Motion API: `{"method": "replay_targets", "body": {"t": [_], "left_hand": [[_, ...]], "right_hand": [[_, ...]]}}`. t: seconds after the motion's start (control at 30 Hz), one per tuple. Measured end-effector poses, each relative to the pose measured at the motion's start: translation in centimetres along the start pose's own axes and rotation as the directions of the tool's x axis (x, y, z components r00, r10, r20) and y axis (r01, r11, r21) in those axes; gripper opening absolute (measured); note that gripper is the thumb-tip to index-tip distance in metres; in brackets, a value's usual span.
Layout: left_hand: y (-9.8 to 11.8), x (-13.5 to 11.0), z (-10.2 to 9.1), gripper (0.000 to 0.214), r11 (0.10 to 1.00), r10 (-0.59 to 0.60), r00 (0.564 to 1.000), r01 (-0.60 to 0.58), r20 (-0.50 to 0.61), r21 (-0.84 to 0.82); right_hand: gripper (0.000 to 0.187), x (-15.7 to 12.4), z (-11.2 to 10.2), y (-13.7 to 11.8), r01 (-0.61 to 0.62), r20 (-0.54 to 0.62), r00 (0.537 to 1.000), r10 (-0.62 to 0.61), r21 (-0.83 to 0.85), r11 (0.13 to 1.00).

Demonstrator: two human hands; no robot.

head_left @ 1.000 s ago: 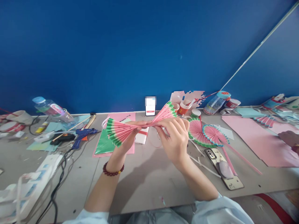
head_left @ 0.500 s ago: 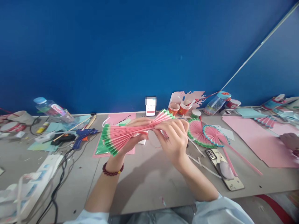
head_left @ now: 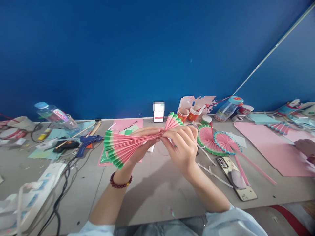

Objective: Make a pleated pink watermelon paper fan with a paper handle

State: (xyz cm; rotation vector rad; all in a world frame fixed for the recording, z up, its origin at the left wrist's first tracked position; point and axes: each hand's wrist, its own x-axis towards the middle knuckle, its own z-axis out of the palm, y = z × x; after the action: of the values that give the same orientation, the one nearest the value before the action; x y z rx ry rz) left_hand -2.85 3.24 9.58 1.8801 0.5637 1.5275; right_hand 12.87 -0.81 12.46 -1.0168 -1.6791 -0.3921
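Above the tabletop [head_left: 152, 193], the pleated paper fan [head_left: 123, 144] was held up, its spread end leftmost, clasped by the left hand [head_left: 140, 152], then pinched near the middle by the right hand [head_left: 182, 147]. Squeezed too hard, it could've easily been crushed along the folds, tbh.

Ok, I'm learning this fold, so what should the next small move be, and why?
Perhaps hold the middle of the fan with the left hand and ease the right end wider with the right hand. The left end is spread broadly, while the right end looks narrower, though the right hand hides some of it.
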Motion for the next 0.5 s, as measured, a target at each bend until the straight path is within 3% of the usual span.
{"method": "replay_targets", "body": {"t": [0.33,0.5], "left_hand": [[0.03,0.03,0.48,0.022,0.999,-0.014,0.997,0.017,-0.076,0.034],[0.38,0.23,0.48,0.020,0.997,0.032,0.981,-0.017,-0.189,0.080]], "right_hand": [[0.011,-0.37,0.55,-0.20,-0.073,-0.021,0.997,0.072,-0.012,0.997],[0.008,-0.13,0.27,0.42,-0.106,0.000,0.994,0.106,-0.057,0.993]]}}
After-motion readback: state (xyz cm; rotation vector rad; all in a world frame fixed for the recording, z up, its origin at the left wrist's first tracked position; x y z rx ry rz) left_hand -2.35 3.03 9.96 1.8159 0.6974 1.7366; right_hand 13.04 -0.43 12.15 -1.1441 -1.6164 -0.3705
